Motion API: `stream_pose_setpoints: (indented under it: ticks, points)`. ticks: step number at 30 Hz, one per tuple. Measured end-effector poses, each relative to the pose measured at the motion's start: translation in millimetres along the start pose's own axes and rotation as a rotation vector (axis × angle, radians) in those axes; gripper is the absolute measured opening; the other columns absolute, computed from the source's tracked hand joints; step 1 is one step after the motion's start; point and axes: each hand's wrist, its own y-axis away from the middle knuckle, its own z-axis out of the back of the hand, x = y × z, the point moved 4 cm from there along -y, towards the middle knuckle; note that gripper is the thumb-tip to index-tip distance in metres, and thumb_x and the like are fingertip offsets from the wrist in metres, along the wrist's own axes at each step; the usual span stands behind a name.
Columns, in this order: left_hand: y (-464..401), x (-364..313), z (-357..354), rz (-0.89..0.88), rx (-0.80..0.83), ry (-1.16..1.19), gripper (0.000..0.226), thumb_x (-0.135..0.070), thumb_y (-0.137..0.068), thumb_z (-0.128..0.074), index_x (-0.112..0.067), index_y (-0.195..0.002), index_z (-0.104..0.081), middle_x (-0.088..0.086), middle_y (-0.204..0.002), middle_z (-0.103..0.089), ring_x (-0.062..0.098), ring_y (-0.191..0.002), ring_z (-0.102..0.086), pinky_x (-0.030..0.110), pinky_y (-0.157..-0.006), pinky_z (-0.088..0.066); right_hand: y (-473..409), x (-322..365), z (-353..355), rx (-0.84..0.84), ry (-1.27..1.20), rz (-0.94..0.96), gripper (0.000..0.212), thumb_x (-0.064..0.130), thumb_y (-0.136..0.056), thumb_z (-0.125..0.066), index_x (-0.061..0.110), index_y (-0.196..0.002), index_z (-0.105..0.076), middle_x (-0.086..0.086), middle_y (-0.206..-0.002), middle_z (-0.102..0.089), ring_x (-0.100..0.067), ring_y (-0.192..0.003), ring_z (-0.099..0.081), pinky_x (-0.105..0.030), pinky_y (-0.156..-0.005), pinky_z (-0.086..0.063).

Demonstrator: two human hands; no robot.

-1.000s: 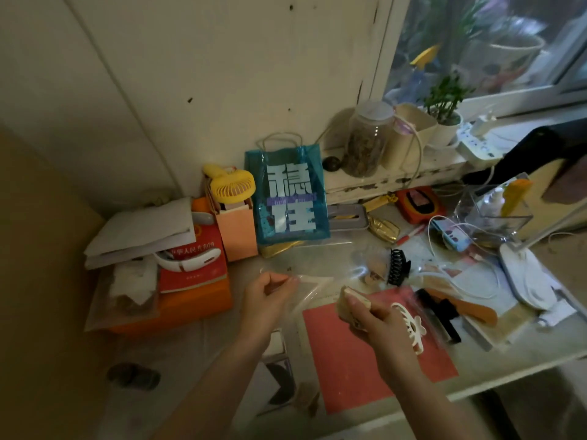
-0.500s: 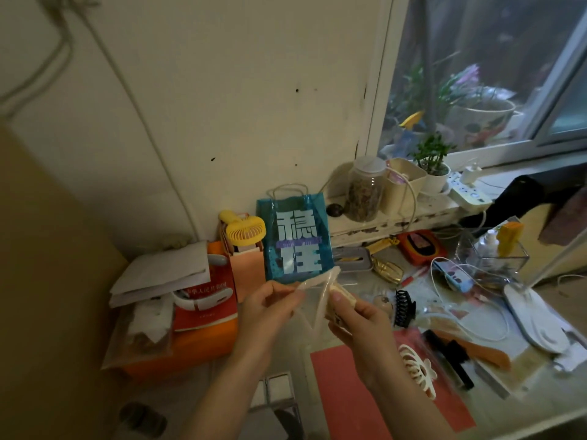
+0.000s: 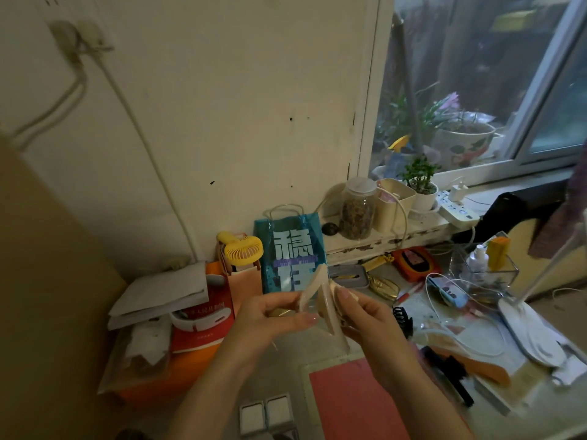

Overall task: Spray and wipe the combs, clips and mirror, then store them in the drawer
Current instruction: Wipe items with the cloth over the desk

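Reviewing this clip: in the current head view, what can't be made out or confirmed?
- Beige object held between left hand and right hand: fingers and motion blur hide what it is and its surface.
- Drawer: not in view.
- Small white spray bottle in the clear box: too small to read any label.
- Black clip: partly hidden behind the right hand.
- Red mat: cut off by the bottom edge.

Both hands hold a small beige folding mirror (image 3: pixel 317 292), hinged open, above the cluttered counter (image 3: pixel 540 404). The left grip (image 3: pixel 270 322) pinches one flat panel, the right grip (image 3: pixel 370 322) curls round the other. Behind them stands a teal plastic bag (image 3: pixel 290 249). A black claw clip (image 3: pixel 402 317) lies just right of the right grip; a red mat (image 3: pixel 355 404) lies below.
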Motion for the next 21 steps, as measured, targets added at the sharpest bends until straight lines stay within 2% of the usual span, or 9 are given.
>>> stream_pose_setpoints:
  ticks: [2,5,8,12,14,17,21]
  points:
    - [1,-2,0,-0.011,-0.023,0.010,0.035,-0.029,-0.060,-0.076,-0.024,-0.095,-0.076,-0.001,-0.095,-0.074,0.011,-0.091,-0.068,0.019,-0.074,-0.054,1,2,2,0.003,0.008,0.020,0.034,0.038,-0.084,-0.055,0.014,-0.099,-0.074,-0.018,-0.094,-0.070,-0.022,-0.085,-0.063,-0.034,-0.084,-0.051]
    - [1,-5,1,-0.031,-0.067,0.045,0.033,-0.024,-0.062,-0.076,-0.022,-0.094,-0.076,0.001,-0.093,-0.074,0.014,-0.089,-0.069,0.017,-0.072,-0.054,3,10,2,0.039,0.079,0.076,0.037,0.044,-0.087,-0.057,0.015,-0.103,-0.073,-0.008,-0.092,-0.073,-0.019,-0.086,-0.065,-0.027,-0.079,-0.051]
    - [3,-8,2,-0.051,-0.122,0.070,0.030,-0.021,-0.063,-0.077,-0.019,-0.093,-0.076,0.003,-0.092,-0.074,0.016,-0.089,-0.069,0.018,-0.071,-0.054,6,16,-5,0.104,0.169,0.131,0.034,0.041,-0.089,-0.055,0.017,-0.106,-0.071,0.004,-0.075,-0.070,-0.007,-0.070,-0.058,-0.018,-0.066,-0.045]
    - [4,-6,2,-0.030,-0.185,0.087,0.052,-0.037,-0.050,-0.081,-0.018,-0.098,-0.075,0.003,-0.096,-0.073,0.018,-0.094,-0.068,0.029,-0.079,-0.056,8,17,-7,0.130,0.183,0.148,0.025,0.022,-0.087,-0.055,0.010,-0.102,-0.070,0.012,-0.064,-0.065,0.004,-0.062,-0.054,-0.010,-0.059,-0.042]
    - [4,-4,2,-0.015,-0.216,0.089,0.060,-0.044,-0.044,-0.081,-0.020,-0.099,-0.074,0.001,-0.098,-0.073,0.017,-0.096,-0.067,0.033,-0.084,-0.055,9,14,-7,0.121,0.179,0.141,0.023,0.022,-0.087,-0.057,0.012,-0.100,-0.072,0.010,-0.064,-0.064,0.003,-0.062,-0.055,-0.012,-0.060,-0.043]
    - [5,-1,2,0.005,-0.239,0.111,0.058,-0.039,-0.046,-0.081,-0.019,-0.100,-0.074,0.000,-0.098,-0.073,0.014,-0.095,-0.067,0.025,-0.077,-0.055,13,7,-5,0.127,0.168,0.118,0.023,0.024,-0.085,-0.057,0.011,-0.096,-0.073,0.009,-0.063,-0.059,0.000,-0.061,-0.051,-0.012,-0.059,-0.041]
    - [6,-2,2,0.030,-0.216,0.116,0.049,-0.031,-0.050,-0.078,-0.016,-0.096,-0.074,-0.001,-0.092,-0.073,0.011,-0.087,-0.068,0.015,-0.066,-0.053,14,2,-2,0.127,0.150,0.095,0.018,0.011,-0.090,-0.055,0.002,-0.095,-0.071,0.010,-0.057,-0.056,0.002,-0.056,-0.049,-0.009,-0.054,-0.039]
